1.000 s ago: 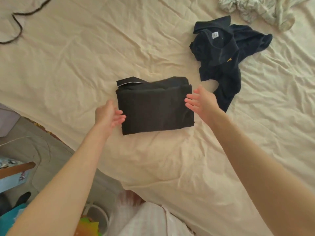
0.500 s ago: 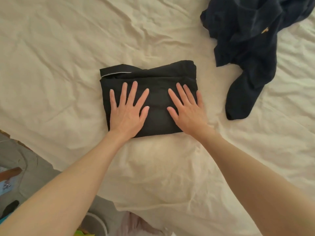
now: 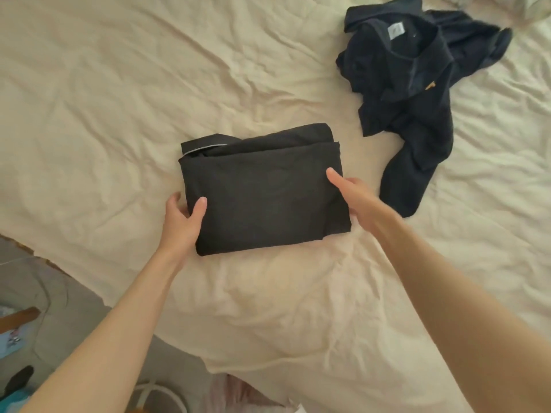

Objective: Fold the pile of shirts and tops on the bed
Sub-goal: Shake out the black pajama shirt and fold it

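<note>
A black shirt point(image 3: 262, 189), folded into a neat rectangle, lies in the middle of the cream bed sheet point(image 3: 119, 99). My left hand point(image 3: 182, 222) grips its near left edge, thumb on top and fingers tucked under. My right hand point(image 3: 357, 201) holds the right edge, thumb on top, fingers hidden beneath the cloth. A crumpled navy polo shirt point(image 3: 417, 93) with a white neck label lies unfolded at the upper right, apart from the black shirt.
A pale garment point(image 3: 536, 7) shows at the top right corner. The bed's near edge runs along the lower left, with grey floor point(image 3: 44, 293) beyond it, a white hoop point(image 3: 161, 391) and bits of wooden furniture point(image 3: 18, 315).
Both hands lay flat on top of the folded black shirt half a second ago. Now they have slid out to its left and right edges and taken hold of it.
</note>
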`<state>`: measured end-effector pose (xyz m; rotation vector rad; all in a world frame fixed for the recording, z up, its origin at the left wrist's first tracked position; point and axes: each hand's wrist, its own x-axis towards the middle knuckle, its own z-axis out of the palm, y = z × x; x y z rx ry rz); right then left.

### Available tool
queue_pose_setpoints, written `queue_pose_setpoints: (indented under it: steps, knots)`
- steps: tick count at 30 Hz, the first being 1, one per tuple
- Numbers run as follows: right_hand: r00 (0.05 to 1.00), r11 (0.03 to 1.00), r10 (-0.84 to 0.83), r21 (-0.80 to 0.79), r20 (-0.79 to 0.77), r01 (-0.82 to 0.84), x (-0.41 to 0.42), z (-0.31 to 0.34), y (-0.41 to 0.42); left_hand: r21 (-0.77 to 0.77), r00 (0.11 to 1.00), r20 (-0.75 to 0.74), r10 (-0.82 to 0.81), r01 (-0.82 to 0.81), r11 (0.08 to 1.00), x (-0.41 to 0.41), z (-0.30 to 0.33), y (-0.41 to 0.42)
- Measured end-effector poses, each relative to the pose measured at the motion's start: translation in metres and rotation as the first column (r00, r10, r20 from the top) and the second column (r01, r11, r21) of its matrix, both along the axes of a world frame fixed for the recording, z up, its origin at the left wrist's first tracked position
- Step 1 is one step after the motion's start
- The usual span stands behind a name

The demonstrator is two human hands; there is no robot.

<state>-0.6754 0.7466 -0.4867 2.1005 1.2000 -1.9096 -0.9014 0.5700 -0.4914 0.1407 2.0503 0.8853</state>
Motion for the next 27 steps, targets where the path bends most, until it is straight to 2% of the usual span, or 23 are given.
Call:
queue_pose_setpoints:
  steps: [2, 5, 12, 19, 24, 27]
  knots:
    - [0.999, 0.999, -0.02, -0.051, -0.039, 0.018, 0.006, -0.002, 0.007, 0.032, 0.993, 0.109, 0.044, -0.048, 0.998, -0.005, -0.001, 0.002]
    - [0.996, 0.997, -0.078, -0.013, -0.034, 0.077, 0.012, -0.001, 0.005, 0.07, 0.977, 0.205, 0.059, -0.074, 0.995, -0.008, 0.009, 0.003]
    - [0.995, 0.997, -0.067, 0.025, -0.07, 0.069, 0.017, 0.043, -0.026, 0.092, 0.99, 0.132, 0.045, -0.057, 0.994, 0.005, 0.054, -0.012]
    - [0.98, 0.983, -0.174, -0.075, -0.095, 0.168, 0.056, 0.119, -0.095, 0.092, 0.985, 0.17, 0.02, -0.036, 0.995, 0.032, 0.132, -0.075]
    - [0.956, 0.969, -0.248, -0.054, -0.156, 0.243, 0.094, 0.172, -0.145, 0.134, 0.99, 0.142, 0.002, -0.021, 0.991, 0.058, 0.182, -0.112]
    - [0.936, 0.952, -0.303, -0.001, -0.18, 0.307, 0.121, 0.205, -0.172, 0.174, 0.99, 0.124, -0.063, 0.041, 0.984, 0.081, 0.211, -0.121]
